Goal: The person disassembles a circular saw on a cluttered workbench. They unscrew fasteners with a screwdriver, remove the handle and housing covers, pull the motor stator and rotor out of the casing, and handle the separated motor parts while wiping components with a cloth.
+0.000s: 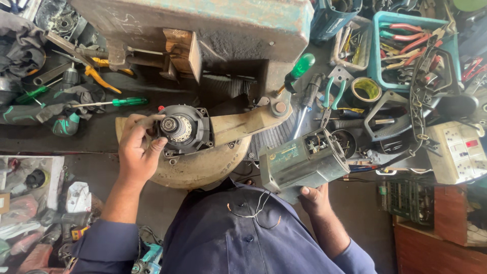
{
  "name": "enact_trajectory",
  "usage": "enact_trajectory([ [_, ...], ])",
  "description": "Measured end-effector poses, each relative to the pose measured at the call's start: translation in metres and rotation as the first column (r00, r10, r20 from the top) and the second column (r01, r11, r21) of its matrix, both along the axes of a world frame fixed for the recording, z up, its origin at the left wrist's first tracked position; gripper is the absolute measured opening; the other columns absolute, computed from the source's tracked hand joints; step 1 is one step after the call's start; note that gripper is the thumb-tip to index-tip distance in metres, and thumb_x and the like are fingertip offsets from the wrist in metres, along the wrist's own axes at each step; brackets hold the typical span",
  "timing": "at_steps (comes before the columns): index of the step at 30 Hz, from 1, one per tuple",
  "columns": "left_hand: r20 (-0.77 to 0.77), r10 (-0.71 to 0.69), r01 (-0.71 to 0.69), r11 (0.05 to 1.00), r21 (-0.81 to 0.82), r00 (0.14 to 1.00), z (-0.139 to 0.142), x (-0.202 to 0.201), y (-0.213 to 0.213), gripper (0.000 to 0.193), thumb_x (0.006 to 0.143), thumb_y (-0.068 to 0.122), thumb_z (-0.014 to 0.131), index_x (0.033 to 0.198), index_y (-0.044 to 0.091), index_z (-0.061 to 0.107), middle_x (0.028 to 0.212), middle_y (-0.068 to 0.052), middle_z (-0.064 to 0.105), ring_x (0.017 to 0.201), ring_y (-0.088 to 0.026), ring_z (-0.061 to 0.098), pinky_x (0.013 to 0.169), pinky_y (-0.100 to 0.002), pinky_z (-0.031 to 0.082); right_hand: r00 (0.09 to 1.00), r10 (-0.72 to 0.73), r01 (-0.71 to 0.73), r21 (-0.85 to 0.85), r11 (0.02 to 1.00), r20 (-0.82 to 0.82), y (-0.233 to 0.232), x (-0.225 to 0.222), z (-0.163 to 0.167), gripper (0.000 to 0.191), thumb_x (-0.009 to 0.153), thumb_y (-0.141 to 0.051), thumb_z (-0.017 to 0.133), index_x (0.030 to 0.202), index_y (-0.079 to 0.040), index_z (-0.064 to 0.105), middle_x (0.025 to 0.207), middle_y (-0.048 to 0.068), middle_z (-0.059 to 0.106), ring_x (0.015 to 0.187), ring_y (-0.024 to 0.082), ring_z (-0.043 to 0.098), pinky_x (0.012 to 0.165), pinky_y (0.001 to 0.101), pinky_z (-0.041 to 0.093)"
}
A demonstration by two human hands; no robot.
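While your left hand (136,152) wraps its grip around the gear head (183,129) at nine o'clock, steadying it, your right hand (314,199) cradles the green motor housing (303,163) at three, open end up.

Light: even, soft daylight over my bench, bright enough to read colours; deepest shadow lies under the blue-green machine block (203,25), just above my left hand (136,149); mild sheen on the grey motor housing (304,165) to the right of that block; focus sharp near the block, softer toward the frame edges; wide-lens bending at the corners; no motion blur on my fingers.
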State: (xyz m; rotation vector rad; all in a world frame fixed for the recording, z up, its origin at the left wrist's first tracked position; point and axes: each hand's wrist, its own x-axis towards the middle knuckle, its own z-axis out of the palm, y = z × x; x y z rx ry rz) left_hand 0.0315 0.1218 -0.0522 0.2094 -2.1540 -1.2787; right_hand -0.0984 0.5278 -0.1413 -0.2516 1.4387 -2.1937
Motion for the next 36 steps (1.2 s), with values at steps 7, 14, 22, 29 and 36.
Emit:
enact_trajectory([
  [7, -0.100, 0.120, -0.117, 0.992, 0.038, 0.988, 0.046, -0.007, -0.011, 0.060, 0.102, 0.058, 0.067, 0.127, 0.003, 0.068, 0.106, 0.005, 0.049, 0.072, -0.003, 0.037, 0.065, -0.017, 0.028, 1.000, -0.006, 0.006, 0.000, 1.000, 0.010, -0.004, 0.006, -0.003, 0.093, 0.070, -0.039, 0.090, 0.140, 0.006, 0.048, 0.126, 0.018, 0.063, 0.114, 0.029, 0.064, 0.098, 0.0427, 0.052],
  [14, -0.323, 0.009, 0.092, 0.951, 0.295, 0.946, 0.116, 0.010, -0.034, 0.053, 0.099, 0.050, 0.077, 0.123, 0.004, 0.065, 0.114, -0.004, 0.065, 0.097, -0.012, 0.061, 0.094, -0.030, 0.051, 0.981, -0.011, 0.040, -0.152, 0.988, 0.191, -0.009, 0.011, -0.002, 0.087, 0.076, -0.043, 0.085, 0.141, 0.005, 0.051, 0.124, 0.019, 0.064, 0.107, 0.031, 0.067, 0.088, 0.0461, 0.054],
  [22, 0.076, -0.582, 0.451, 0.699, 0.555, 0.809, 0.114, 0.041, 0.014, 0.064, 0.078, 0.054, 0.086, 0.105, -0.004, 0.076, 0.098, -0.011, 0.062, 0.082, -0.016, 0.053, 0.072, -0.027, 0.040, 0.649, 0.103, 0.009, -0.142, 0.990, 0.754, -0.013, 0.003, 0.061, 0.084, 0.081, -0.068, 0.054, 0.141, -0.009, 0.055, 0.133, 0.016, 0.066, 0.115, 0.032, 0.069, 0.099, 0.0462, 0.054],
  [29, 0.432, -0.708, 0.455, 0.697, 0.553, 0.559, 0.049, 0.013, 0.083, 0.042, 0.081, 0.045, 0.081, 0.092, 0.004, 0.077, 0.085, -0.002, 0.057, 0.078, -0.013, 0.057, 0.070, -0.028, 0.045, 0.451, 0.374, -0.028, -0.406, 0.914, 0.810, -0.024, -0.019, 0.089, 0.076, 0.092, -0.069, 0.047, 0.140, -0.012, 0.059, 0.132, 0.019, 0.067, 0.114, 0.040, 0.070, 0.083, 0.0511, 0.061],
  [36, 0.419, -0.716, 0.345, 0.659, 0.668, 0.558, 0.026, 0.007, 0.108, 0.044, 0.090, 0.046, 0.071, 0.098, 0.003, 0.071, 0.090, -0.001, 0.061, 0.080, -0.009, 0.059, 0.074, -0.026, 0.048, 0.443, 0.389, -0.010, -0.430, 0.903, 0.808, -0.026, -0.035, 0.094, 0.078, 0.098, -0.073, 0.045, 0.137, -0.007, 0.061, 0.122, 0.019, 0.071, 0.102, 0.041, 0.072, 0.085, 0.0499, 0.063],
])
